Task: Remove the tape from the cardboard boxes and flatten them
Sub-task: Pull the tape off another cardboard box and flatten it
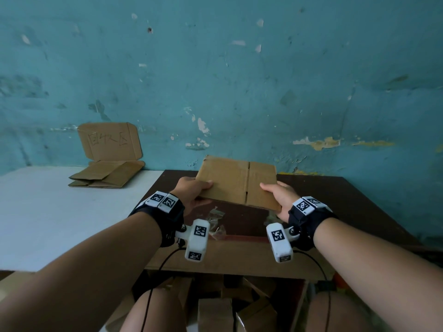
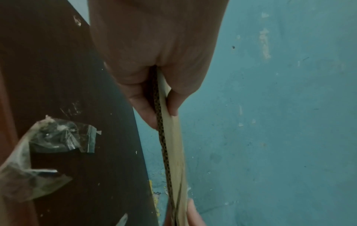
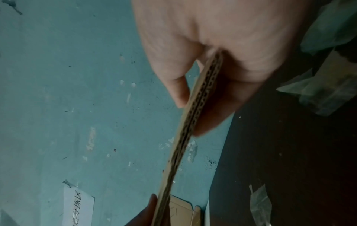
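A flattened brown cardboard box (image 1: 237,182) hangs above the dark table, held by both hands. My left hand (image 1: 195,191) pinches its left edge, thumb on top and fingers underneath. My right hand (image 1: 279,196) pinches its right edge the same way. In the left wrist view the cardboard edge (image 2: 170,146) runs between my thumb and fingers (image 2: 144,110). The right wrist view shows the layered cardboard edge (image 3: 191,122) clamped under my thumb. Crumpled clear tape (image 1: 217,222) lies on the table beneath the box.
A dark brown table (image 1: 347,207) stands in front of me, against a teal wall. To the left a white table (image 1: 48,212) carries flattened boxes (image 1: 107,174) and an upright cardboard sign (image 1: 109,141). More cardboard boxes (image 1: 215,310) sit under the table between my knees.
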`<state>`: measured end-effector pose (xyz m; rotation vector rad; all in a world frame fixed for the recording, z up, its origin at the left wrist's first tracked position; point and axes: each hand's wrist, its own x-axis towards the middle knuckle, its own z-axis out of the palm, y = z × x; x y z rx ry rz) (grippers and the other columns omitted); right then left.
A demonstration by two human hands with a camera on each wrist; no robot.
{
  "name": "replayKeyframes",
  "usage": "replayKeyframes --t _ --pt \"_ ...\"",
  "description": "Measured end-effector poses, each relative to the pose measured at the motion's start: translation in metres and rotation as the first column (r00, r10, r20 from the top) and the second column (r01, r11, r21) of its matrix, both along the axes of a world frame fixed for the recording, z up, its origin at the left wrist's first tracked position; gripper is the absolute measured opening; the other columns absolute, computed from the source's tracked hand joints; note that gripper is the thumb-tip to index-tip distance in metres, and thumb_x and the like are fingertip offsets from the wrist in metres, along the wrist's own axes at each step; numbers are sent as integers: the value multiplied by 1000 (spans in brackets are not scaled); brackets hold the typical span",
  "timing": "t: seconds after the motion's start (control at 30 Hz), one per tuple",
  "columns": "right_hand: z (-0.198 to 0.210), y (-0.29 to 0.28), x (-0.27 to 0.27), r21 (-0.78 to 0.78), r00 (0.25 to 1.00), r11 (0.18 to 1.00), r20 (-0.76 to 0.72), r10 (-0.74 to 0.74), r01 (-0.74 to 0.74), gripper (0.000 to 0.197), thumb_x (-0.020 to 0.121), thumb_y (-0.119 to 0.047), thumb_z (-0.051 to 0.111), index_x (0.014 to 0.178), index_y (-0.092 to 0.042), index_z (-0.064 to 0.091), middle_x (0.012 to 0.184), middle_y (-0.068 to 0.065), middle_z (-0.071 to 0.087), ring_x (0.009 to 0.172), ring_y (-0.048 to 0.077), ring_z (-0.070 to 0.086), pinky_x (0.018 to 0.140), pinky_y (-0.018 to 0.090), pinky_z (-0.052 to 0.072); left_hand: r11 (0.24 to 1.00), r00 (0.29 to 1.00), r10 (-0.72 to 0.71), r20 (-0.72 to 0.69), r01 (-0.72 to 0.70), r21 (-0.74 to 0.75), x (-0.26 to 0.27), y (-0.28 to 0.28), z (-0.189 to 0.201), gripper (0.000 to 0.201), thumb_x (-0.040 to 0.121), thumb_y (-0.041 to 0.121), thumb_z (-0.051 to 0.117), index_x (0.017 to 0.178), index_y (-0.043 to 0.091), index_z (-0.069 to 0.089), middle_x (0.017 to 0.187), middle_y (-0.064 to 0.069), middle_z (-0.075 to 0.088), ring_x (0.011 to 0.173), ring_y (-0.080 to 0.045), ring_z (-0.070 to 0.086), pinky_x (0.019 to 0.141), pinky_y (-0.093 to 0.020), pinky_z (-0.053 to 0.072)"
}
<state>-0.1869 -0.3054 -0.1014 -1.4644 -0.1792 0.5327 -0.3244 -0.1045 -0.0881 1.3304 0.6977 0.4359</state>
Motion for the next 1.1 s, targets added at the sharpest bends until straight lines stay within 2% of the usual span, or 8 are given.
replayKeyframes --t 0.1,0.2,0.4,0.63,0.77,0.9,1.0,1.1 --pt "1 2 -7 49 992 997 -105 72 -67 21 95 -10 67 115 -10 62 109 15 66 92 30 66 49 32 59 998 998 60 18 -60 4 2 2 0 33 90 7 73 119 0 57 104 -15 65 88 -26 69 51 -32 60" --pt "0 8 -12 52 995 997 -82 61 -57 28 97 -4 63 125 -8 59 107 14 65 87 30 66 42 28 56 996 997 80 -10 -79 33 3 5 -5 32 89 7 74 116 0 57 106 -15 65 88 -27 69 49 -30 59" --pt "-6 31 -19 43 998 999 -60 23 -21 31 96 -2 63 127 0 58 124 21 64 94 31 67 44 27 56 993 993 116 -35 -115 23 -6 19 -11 29 88 6 75 110 -2 58 99 -14 64 82 -25 68 44 -28 57" --pt "-4 86 -38 47 993 995 -74 90 -87 35 94 1 65 126 9 54 127 27 61 93 34 66 43 28 56 972 970 229 -84 -223 69 -38 59 -4 32 86 9 78 108 -1 57 101 -13 62 80 -24 68 44 -29 58" --pt "-1 135 -54 68 982 984 -84 168 -163 42 91 3 68 129 7 51 132 28 58 108 42 66 47 31 58 957 952 285 -107 -278 77 -68 101 3 38 85 11 80 112 -6 59 101 -14 64 80 -27 70 56 -37 62" --pt "1 192 -72 60 956 961 -96 276 -271 33 93 4 65 124 9 53 127 31 61 95 42 69 44 31 57 935 928 353 -117 -346 78 -99 151 2 37 83 10 81 109 -5 59 102 -17 68 78 -30 72 62 -39 62" --pt "-2 237 -84 37 939 946 -114 325 -323 34 93 4 65 124 9 53 126 30 62 100 42 69 44 31 57 906 900 423 -106 -414 92 -116 186 -4 37 82 7 81 111 -3 60 104 -17 67 79 -28 70 57 -36 62" --pt "-7 284 -91 17 921 929 -131 368 -369 19 93 3 66 110 8 58 121 29 65 92 38 69 42 30 56 875 869 483 -107 -473 107 -126 227 -7 24 84 5 79 95 4 58 104 -17 65 86 -31 69 54 -35 61"
